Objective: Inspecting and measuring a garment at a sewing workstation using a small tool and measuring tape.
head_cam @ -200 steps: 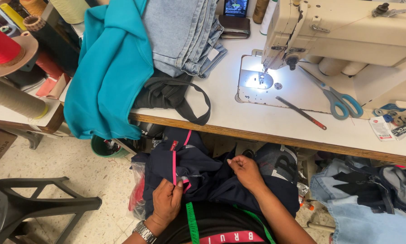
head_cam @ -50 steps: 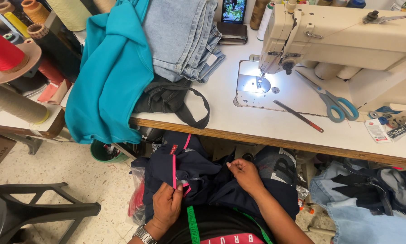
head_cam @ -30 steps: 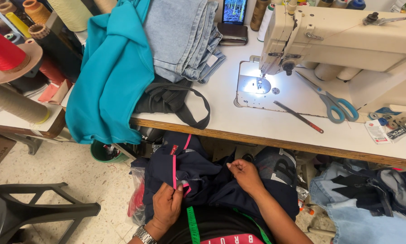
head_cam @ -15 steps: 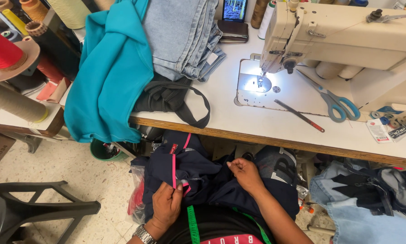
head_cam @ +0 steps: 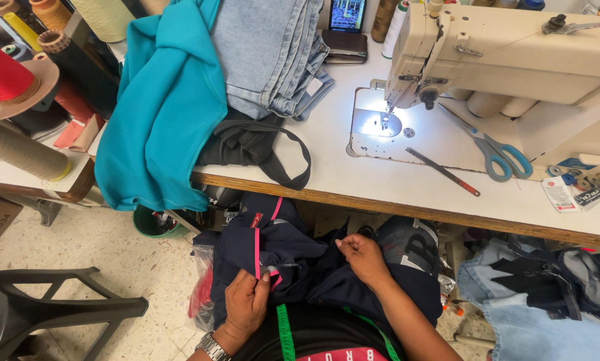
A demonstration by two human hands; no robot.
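A dark navy fabric garment with a pink stripe (head_cam: 280, 257) lies bunched in the person's lap, below the edge of the white counter (head_cam: 393, 180). The left hand (head_cam: 246, 304) pinches the cloth beside the pink stripe, its grip closed on the fabric. The right hand (head_cam: 363, 257) pinches a fold of the same garment further right, its grip narrow. On the counter above stand a cream sewing machine (head_cam: 514, 50), blue-handled scissors (head_cam: 494, 147) and a teal cloth (head_cam: 163, 113).

Sewing machine (head_cam: 514, 53), scissors (head_cam: 497, 150), jeans (head_cam: 270, 53).
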